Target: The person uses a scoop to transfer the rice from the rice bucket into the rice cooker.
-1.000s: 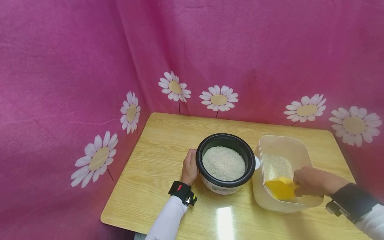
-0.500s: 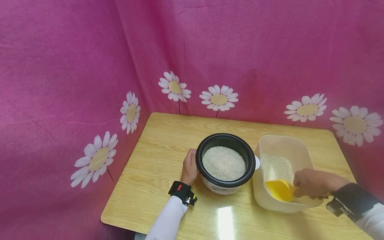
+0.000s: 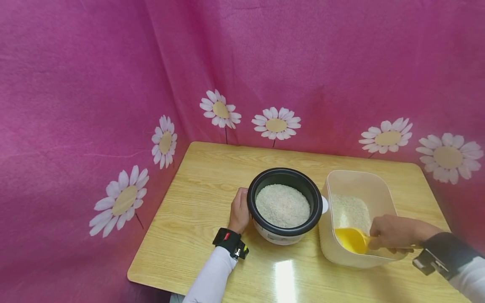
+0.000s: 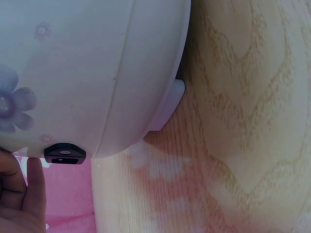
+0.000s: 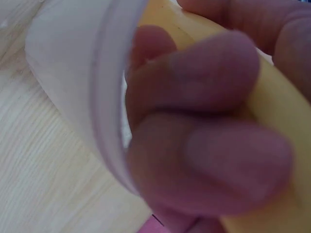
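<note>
My left hand (image 3: pixel 239 212) grips the left side of a white rice cooker (image 3: pixel 280 239), its fingers (image 4: pixel 35 187) against the wall by a black socket (image 4: pixel 64 153) in the left wrist view. White rice (image 3: pixel 282 206) lies in the cooker's dark inner pot (image 3: pixel 280 172). At the right, my right hand (image 3: pixel 395 231) holds a yellow scoop (image 3: pixel 352 240) by its handle, the fingers curled round it in the right wrist view. The scoop's bowl is inside a translucent plastic bin (image 3: pixel 326 248), near the bin's front left wall. More rice (image 3: pixel 350 210) covers the bin's bottom.
Both containers stand on a wooden table (image 3: pixel 212 168), the bin close to the cooker's white right handle (image 3: pixel 325 205). A pink curtain with daisies (image 3: pixel 322 63) rises behind and to the left.
Inside the bin, the right hand has turned the scoop so that its bowl tips upward and shows more of its inside. The left hand and rice cooker have stayed in place.
</note>
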{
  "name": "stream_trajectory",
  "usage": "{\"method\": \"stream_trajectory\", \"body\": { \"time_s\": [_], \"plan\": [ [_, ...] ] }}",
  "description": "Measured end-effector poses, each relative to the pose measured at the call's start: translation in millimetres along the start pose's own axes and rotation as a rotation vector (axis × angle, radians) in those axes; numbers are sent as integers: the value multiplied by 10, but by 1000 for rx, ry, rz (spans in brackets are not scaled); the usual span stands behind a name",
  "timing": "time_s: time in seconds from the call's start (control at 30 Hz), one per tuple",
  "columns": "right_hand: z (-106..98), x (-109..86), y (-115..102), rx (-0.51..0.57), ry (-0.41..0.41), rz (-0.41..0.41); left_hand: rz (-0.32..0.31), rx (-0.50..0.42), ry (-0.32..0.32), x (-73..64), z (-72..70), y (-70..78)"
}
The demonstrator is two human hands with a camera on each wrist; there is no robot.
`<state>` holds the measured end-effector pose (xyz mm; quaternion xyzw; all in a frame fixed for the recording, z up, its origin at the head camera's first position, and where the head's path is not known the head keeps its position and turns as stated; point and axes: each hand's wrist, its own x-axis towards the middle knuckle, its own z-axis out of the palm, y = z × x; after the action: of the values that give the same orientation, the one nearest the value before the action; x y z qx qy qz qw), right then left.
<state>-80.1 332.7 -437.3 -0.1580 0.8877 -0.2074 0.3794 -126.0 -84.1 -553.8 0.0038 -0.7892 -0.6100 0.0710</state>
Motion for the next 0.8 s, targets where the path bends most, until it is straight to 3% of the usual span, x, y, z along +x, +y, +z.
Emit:
{"method": "stream_trajectory", "body": {
  "time_s": [0.27,0.53,0.8],
  "plan": [
    [-15,-2,-3,96,-32,15,0,-7,3,1,0,17],
    [-15,20,49,126,-49,-96,-6,-24,-2,8,-3,29],
    [-36,9,66,130,-70,-104,-5,-18,3,0,-4,23]
  ]
}}
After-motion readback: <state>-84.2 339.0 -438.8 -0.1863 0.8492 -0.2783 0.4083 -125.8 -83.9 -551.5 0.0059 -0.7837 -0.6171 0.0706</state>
